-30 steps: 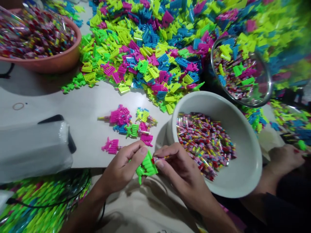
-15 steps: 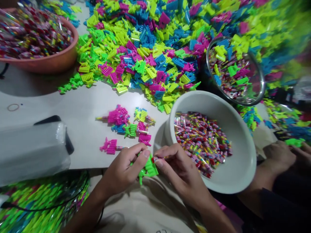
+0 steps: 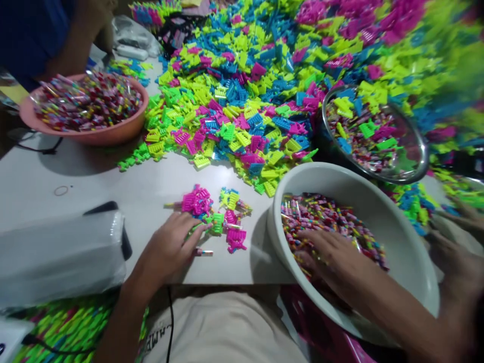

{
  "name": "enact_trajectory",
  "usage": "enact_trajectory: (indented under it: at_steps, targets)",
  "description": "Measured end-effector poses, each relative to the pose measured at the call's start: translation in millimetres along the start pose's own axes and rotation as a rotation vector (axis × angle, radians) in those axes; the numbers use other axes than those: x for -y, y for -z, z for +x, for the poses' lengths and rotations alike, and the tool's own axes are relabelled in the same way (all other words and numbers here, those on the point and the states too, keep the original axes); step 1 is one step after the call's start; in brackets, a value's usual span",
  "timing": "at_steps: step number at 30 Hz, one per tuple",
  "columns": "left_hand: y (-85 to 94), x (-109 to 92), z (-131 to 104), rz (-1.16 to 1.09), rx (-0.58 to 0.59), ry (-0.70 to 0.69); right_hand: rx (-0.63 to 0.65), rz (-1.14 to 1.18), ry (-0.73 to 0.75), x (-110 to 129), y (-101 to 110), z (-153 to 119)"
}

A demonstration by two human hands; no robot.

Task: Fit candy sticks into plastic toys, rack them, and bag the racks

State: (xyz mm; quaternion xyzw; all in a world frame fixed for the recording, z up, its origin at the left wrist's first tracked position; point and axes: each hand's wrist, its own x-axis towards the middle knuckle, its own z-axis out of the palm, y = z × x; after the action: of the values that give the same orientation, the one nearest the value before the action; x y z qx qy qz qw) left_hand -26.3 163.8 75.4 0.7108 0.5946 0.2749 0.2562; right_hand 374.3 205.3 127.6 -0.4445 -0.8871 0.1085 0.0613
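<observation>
My left hand [image 3: 166, 247] is low over the table beside a small group of joined pieces. Green plastic shows between its thumb and index finger, around a green toy piece [image 3: 193, 230]. A wrapped candy stick [image 3: 204, 253] pokes out from beneath that hand. Pink toy pieces [image 3: 197, 200], a yellow one [image 3: 229, 198] and another green one [image 3: 216, 224] lie close by, some with candy sticks in them. My right hand [image 3: 328, 254] reaches into the white bowl [image 3: 279, 237], thumb and fingers apart against the wrapped candies [image 3: 340, 214]; its fingertips are partly hidden.
A large heap of colourful plastic pieces [image 3: 242, 101] covers the back. At left stand an orange candy bowl [image 3: 94, 136] and a plastic-wrapped grey object [image 3: 64, 252]. A metal bowl [image 3: 412, 171] sits behind the white one. Another person's hand [image 3: 454, 262] is at right.
My hands have parted. The left carried the green toy piece to the group on the table; the right moved into the white bowl. The view has shifted, showing a person at upper left.
</observation>
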Motion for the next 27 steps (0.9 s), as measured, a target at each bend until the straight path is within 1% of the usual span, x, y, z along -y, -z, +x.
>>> enact_trajectory:
  at_steps: [1,3,4,5,6,7,9,11,13,17,20,23,27]
  targets:
    - [1.4,4.2,9.6,0.060,-0.045,-0.036,0.049,-0.055,0.038,-9.8,-8.8,-1.7]
    - [4.7,9.1,35.2,0.122,-0.120,-0.043,0.083,-0.108,0.080,-19.5,-22.3,-2.3]
    - [6.3,10.7,50.9,0.140,-0.132,-0.023,0.088,-0.111,0.092,-20.0,-25.7,-1.2]
    - [7.8,12.4,68.0,0.165,-0.111,-0.001,0.086,-0.105,0.104,-18.6,-26.9,0.4]
    - [8.8,14.5,85.8,0.215,-0.094,0.027,0.087,-0.092,0.117,-15.8,-26.2,2.1]
    - [9.3,17.4,103.6,0.276,-0.086,0.092,0.082,-0.076,0.127,-12.4,-24.0,3.7]
    - [8.5,24.9,136.0,0.323,-0.091,0.166,0.070,-0.029,0.126,-5.5,-17.6,5.4]
    - [5.9,33.8,160.8,0.347,-0.112,0.230,0.060,0.047,0.115,-0.5,-11.1,4.6]
    - [3.2,42.3,177.0,0.355,-0.126,0.276,0.028,0.137,0.093,2.0,-5.9,1.6]
    - [2.2,55.6,192.1,0.327,-0.138,0.324,-0.105,0.248,-0.007,1.5,1.1,-6.2]
    - [4.7,62.3,194.8,0.279,-0.152,0.349,-0.138,0.254,-0.148,-0.2,4.9,-11.2]
    - [6.0,65.7,190.5,0.236,-0.161,0.377,-0.150,0.308,-0.307,1.4,6.3,-13.9]
    - [5.0,66.7,178.6,0.193,-0.183,0.404,-0.201,0.362,-0.409,11.7,5.3,-11.6]
